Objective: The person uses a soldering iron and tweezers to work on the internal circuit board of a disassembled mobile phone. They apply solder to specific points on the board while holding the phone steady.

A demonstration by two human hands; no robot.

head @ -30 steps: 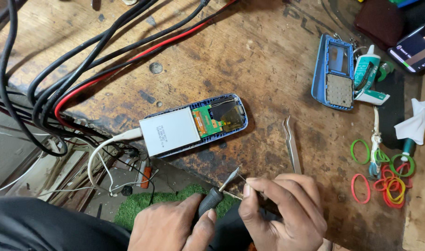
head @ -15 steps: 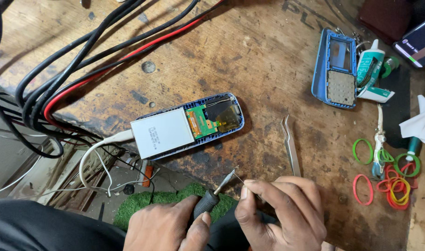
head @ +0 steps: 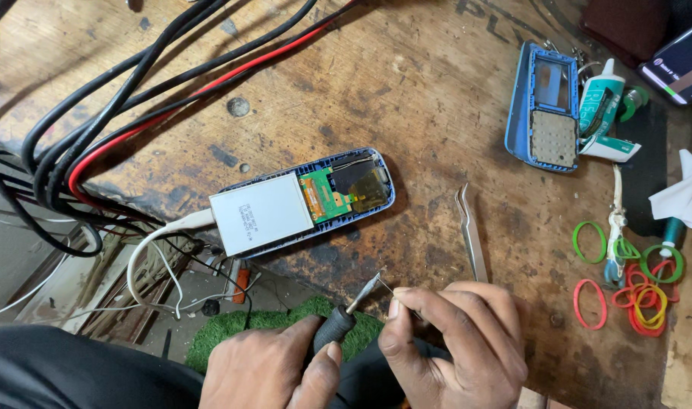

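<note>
An opened blue phone [head: 304, 201] lies on the worn wooden bench, its silver battery and green circuit board showing, with a white cable plugged into its left end. Near the bench's front edge my left hand [head: 274, 371] grips the black handle of a soldering iron [head: 344, 316], its metal tip pointing up and right. My right hand [head: 456, 341] pinches a thin wire at that tip. Metal tweezers [head: 471, 231] lie just above my right hand.
A blue phone front cover [head: 547, 106] with keypad lies at the back right beside a white and green tube [head: 602, 110]. Coloured rubber bands [head: 634, 284] lie at the right. Black and red cables [head: 96, 129] cross the left side. A smartphone [head: 683, 64] sits at the top right.
My hands stay together at the front edge with the iron and wire. The view has shifted slightly, so the phone sits a little lower and further left.
</note>
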